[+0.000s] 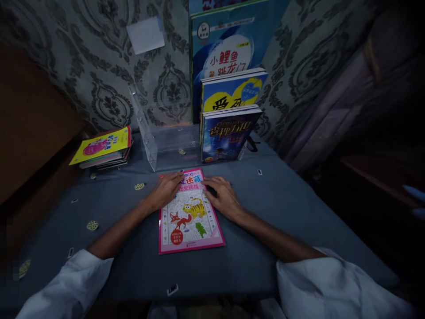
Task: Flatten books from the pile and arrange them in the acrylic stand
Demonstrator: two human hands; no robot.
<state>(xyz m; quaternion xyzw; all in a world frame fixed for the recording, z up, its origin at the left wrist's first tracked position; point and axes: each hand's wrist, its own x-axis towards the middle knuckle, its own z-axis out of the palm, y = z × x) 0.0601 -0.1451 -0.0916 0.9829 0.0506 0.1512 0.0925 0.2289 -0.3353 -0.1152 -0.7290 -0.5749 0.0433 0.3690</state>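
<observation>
A thin book with a pink border (191,217) lies flat on the table, its cover showing a fox and a striped yellow cat. My left hand (168,189) rests on its upper left part, fingers stretched over the title. At the upper right edge, my right hand (224,198) touches the cover with its fingertips, thumb apart from the fingers. Both hands look open, and part of the title is hidden under the left one. Just beyond the book is a clear plastic book stand (172,139), with upright books at its right side.
In the stand's right part are a dark blue book (229,137), a blue and yellow book (232,91) and a tall blue-green book (229,40). A stack of books topped by a yellow one (102,144) lies left. Patterned wallpaper (172,86) backs the grey-blue table (265,204).
</observation>
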